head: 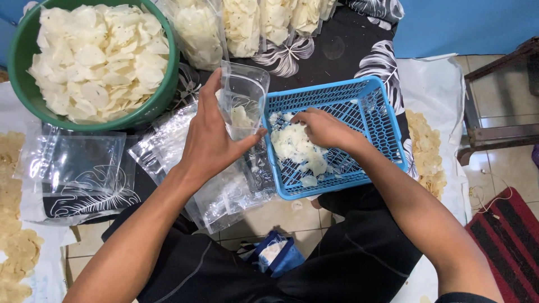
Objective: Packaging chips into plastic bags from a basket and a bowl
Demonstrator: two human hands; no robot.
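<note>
The left hand (pixel 210 140) held a clear plastic bag (pixel 242 98) upright by its side, thumb on the near face and fingers wrapped behind, mouth open upward, just left of the blue basket (pixel 387 120). A few pale chips already sat in the bag's bottom. The right hand (pixel 323 129) lay inside the basket, fingers curled down over the heap of white chips (pixel 297 148) at its near left corner; whether they had closed on any I could not tell.

Judged from this, the step in hand was scooping chips for the bag. The next move would call for a gathered handful lifted over the basket's left wall and dropped into the narrow mouth without spilling or crushing the brittle pieces.

Around them on the dark leaf-print cloth (pixel 365 53): a green basin (pixel 17 84) heaped with chips at the far left corner, filled bags (pixel 247 25) along the far edge, empty bags (pixel 84 168) near the left. The basket wall stood between hand and bag
</note>
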